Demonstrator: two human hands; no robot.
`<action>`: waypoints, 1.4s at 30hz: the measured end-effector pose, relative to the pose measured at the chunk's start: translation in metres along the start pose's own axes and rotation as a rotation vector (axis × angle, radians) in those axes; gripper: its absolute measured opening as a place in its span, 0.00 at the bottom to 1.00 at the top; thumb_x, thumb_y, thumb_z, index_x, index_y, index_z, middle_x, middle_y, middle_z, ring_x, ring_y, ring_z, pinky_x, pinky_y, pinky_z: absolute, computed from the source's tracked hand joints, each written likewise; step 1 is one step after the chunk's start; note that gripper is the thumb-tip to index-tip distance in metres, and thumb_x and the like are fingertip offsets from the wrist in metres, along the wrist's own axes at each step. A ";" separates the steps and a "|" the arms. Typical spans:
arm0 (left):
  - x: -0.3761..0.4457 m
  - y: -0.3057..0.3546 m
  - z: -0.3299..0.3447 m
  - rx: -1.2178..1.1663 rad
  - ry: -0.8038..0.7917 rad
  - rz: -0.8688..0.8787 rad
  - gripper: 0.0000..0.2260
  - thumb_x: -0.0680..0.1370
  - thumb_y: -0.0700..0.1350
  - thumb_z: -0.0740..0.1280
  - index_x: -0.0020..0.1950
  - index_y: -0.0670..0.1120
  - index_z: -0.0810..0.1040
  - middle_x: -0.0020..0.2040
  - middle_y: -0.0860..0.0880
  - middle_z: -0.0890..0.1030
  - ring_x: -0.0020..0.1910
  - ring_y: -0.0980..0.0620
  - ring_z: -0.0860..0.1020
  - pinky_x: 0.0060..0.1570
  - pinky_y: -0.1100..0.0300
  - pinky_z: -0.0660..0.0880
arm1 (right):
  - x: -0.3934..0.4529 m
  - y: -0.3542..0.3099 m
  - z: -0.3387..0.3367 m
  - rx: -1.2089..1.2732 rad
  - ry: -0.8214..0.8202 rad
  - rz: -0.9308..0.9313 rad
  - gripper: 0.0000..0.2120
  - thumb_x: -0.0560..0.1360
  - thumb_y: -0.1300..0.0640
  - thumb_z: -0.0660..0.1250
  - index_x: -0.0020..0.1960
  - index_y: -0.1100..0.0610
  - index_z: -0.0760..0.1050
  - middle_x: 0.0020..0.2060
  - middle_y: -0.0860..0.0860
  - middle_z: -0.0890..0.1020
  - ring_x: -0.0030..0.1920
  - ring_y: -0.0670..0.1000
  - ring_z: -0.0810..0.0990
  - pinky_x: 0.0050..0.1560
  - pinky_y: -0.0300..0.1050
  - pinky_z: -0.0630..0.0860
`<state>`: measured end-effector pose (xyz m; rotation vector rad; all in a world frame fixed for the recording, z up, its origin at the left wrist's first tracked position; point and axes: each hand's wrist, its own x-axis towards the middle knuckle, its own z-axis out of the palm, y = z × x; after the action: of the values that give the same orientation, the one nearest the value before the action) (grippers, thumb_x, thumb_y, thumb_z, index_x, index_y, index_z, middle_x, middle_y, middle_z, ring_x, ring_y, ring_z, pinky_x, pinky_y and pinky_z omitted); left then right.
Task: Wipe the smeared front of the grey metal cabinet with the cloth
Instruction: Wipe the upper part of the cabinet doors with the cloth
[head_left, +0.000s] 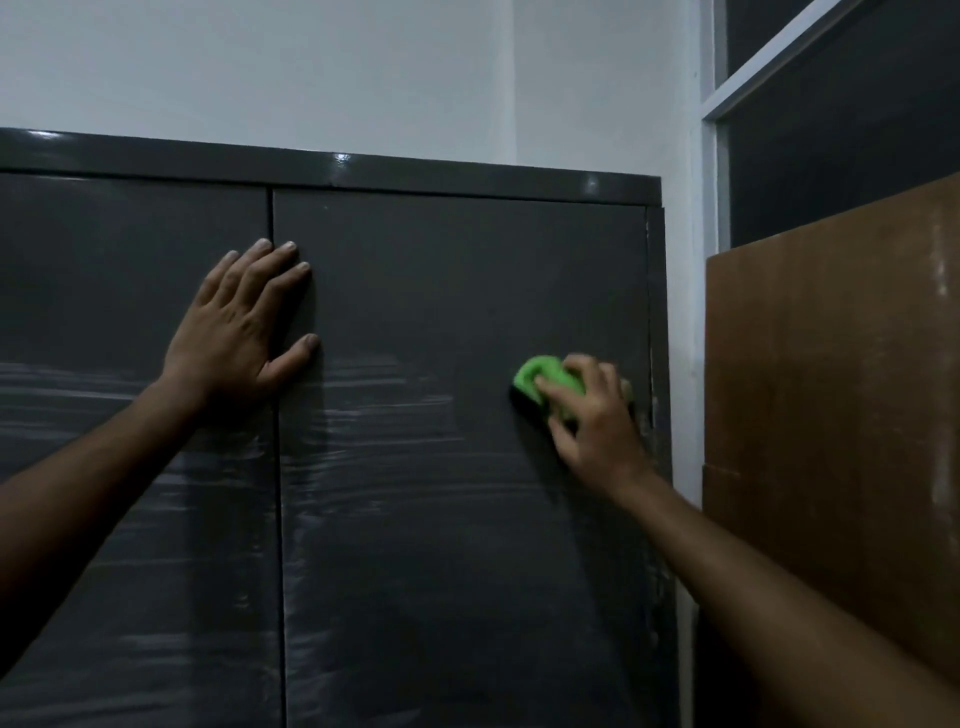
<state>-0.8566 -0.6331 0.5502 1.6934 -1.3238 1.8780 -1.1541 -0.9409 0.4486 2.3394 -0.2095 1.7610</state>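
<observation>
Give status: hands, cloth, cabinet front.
Left hand flat across door seam, bracing. Right hand presses bright green cloth on right door of grey metal cabinet. White streaks remain mid-doors. Nothing obstructing.

My left hand (236, 325) flat across the cabinet (457, 291) door seam, my right hand (597, 415) pressing the cloth (543, 376) on the right door, board (831, 415) leaning right of cabinet

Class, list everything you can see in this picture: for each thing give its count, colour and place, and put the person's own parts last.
cabinet: one, dark grey metal, two closed doors, fills the centre and left.
smears: many whitish streaks across both doors, from mid-height down.
cloth: one, bright green, against the right-hand door near its right edge.
board: one, brown, right of the cabinet.
wall: white, above and behind.
left hand: flat over the door seam.
right hand: gripping the cloth.
</observation>
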 end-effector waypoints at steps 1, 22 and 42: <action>0.000 0.000 0.000 0.003 -0.001 0.002 0.36 0.80 0.65 0.57 0.81 0.43 0.63 0.83 0.42 0.61 0.83 0.41 0.56 0.83 0.44 0.50 | -0.015 0.001 0.003 0.001 -0.023 -0.054 0.20 0.70 0.64 0.75 0.61 0.55 0.83 0.61 0.59 0.76 0.59 0.61 0.71 0.57 0.57 0.72; -0.002 0.001 -0.004 0.024 -0.011 0.003 0.34 0.81 0.61 0.58 0.81 0.43 0.64 0.83 0.43 0.61 0.84 0.43 0.56 0.82 0.44 0.51 | 0.062 -0.118 0.072 0.088 0.198 -0.135 0.17 0.73 0.52 0.72 0.61 0.48 0.83 0.63 0.57 0.77 0.58 0.62 0.72 0.55 0.57 0.70; -0.002 0.000 -0.009 -0.078 -0.017 0.008 0.27 0.85 0.54 0.54 0.81 0.44 0.65 0.83 0.44 0.62 0.84 0.44 0.57 0.81 0.43 0.54 | 0.078 -0.131 0.069 0.112 0.144 -0.073 0.16 0.71 0.49 0.69 0.57 0.49 0.84 0.57 0.54 0.77 0.54 0.58 0.73 0.51 0.53 0.68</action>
<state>-0.8615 -0.6248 0.5492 1.6718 -1.3940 1.7958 -1.0374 -0.8300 0.4946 2.2493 -0.0033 1.9415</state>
